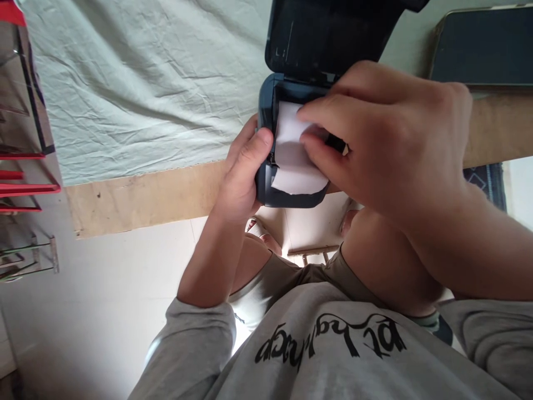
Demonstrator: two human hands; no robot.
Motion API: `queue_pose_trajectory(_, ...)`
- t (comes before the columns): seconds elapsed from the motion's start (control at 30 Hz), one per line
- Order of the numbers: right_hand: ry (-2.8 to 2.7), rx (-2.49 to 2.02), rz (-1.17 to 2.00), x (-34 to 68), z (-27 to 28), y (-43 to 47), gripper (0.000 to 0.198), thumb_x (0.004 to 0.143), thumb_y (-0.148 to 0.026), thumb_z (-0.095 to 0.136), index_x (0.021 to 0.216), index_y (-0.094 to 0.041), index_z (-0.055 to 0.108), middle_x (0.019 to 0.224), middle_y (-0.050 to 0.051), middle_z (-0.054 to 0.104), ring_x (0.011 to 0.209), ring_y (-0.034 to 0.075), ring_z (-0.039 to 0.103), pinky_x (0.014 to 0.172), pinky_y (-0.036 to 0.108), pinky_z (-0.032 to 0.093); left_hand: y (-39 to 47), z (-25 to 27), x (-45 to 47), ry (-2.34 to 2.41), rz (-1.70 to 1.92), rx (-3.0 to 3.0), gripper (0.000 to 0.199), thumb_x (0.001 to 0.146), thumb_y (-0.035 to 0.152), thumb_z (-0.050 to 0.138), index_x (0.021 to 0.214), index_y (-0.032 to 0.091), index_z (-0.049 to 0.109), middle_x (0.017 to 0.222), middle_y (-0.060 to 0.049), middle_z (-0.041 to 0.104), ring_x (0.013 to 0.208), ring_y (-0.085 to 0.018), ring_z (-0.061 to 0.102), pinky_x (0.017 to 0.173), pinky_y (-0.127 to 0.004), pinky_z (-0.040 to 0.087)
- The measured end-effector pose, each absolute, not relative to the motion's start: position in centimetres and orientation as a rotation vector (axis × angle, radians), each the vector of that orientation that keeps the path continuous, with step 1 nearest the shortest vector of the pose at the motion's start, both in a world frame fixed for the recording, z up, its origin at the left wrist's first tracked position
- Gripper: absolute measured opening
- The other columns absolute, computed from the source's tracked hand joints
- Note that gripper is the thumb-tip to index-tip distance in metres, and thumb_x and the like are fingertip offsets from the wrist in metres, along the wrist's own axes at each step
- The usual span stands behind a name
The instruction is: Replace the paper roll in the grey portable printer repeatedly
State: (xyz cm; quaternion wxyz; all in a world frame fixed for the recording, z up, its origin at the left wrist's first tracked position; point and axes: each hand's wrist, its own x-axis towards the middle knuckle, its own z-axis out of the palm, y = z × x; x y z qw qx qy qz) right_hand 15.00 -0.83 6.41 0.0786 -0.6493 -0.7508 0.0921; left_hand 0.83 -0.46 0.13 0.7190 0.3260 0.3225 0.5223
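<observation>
A small dark portable printer is held over the wooden edge of the table, its black lid swung up. Inside lies a white paper roll, and its loose ragged end hangs over the printer's near rim. My left hand is closed around the printer's left side, thumb on the rim. Over the right part of the compartment, my right hand has its thumb and bent forefinger pressed on the paper. That hand hides the printer's right side and the roll's right end.
A wrinkled pale green cloth covers the table, with a bare wooden strip along the edge. A dark phone-like device rests at the upper right. Red and metal racks stand at far left. My knees are below the table edge.
</observation>
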Motion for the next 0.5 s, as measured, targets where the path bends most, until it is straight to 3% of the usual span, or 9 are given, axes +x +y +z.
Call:
queue_pose_trajectory(0.13, -2.239, -1.899, 0.452, 15.36, 7.08, -0.8, 0.035, 0.089, -0.044, 0.041, 0.094, -0.02, 0.066, 0.108, 0.001, 0.058, 0.073, 0.004, 0.041, 0.059, 0.022, 0.01, -0.22, 0.19, 0.57, 0.811, 1.078, 0.762, 0.032, 0.082, 0.051, 0.057, 0.091, 0.02, 0.06, 0.098, -0.008, 0.063, 0.124, -0.025, 0.051, 0.095, -0.031, 0.049)
queue_pose_trajectory(0.27, -2.267, -1.964, 0.485, 15.75, 6.79, -0.81, 0.035, 0.084, -0.05, 0.05, 0.092, -0.02, 0.064, 0.081, 0.004, 0.057, 0.06, 0.003, 0.026, 0.058, 0.024, 0.006, -0.23, 0.02, 0.36, 0.816, 1.068, 0.809, 0.031, 0.084, 0.049, 0.053, 0.091, 0.02, 0.063, 0.097, -0.007, 0.063, 0.123, -0.025, 0.051, 0.089, -0.03, 0.05)
queue_pose_trajectory(0.37, -2.27, -1.954, 0.395, 15.62, 6.3, -0.64, 0.035, 0.08, -0.049, 0.055, 0.1, -0.022, 0.063, 0.071, 0.003, 0.052, 0.057, 0.002, 0.015, 0.059, 0.021, 0.008, -0.35, -0.14, 0.38, 0.815, 1.09, 0.82, 0.038, 0.088, 0.055, 0.045, 0.09, 0.022, 0.063, 0.1, -0.007, 0.063, 0.12, -0.025, 0.053, 0.082, -0.03, 0.05)
queue_pose_trajectory(0.5, -2.205, -1.924, 0.373, 15.86, 6.45, -0.9, 0.035, 0.078, -0.04, 0.055, 0.11, -0.027, 0.06, 0.071, 0.0, 0.054, 0.057, 0.001, 0.028, 0.061, 0.018, 0.016, -0.33, -0.02, 0.09, 0.763, 1.066, 0.814, 0.041, 0.088, 0.056, 0.045, 0.092, 0.02, 0.063, 0.1, -0.007, 0.063, 0.118, -0.025, 0.054, 0.088, -0.03, 0.048)
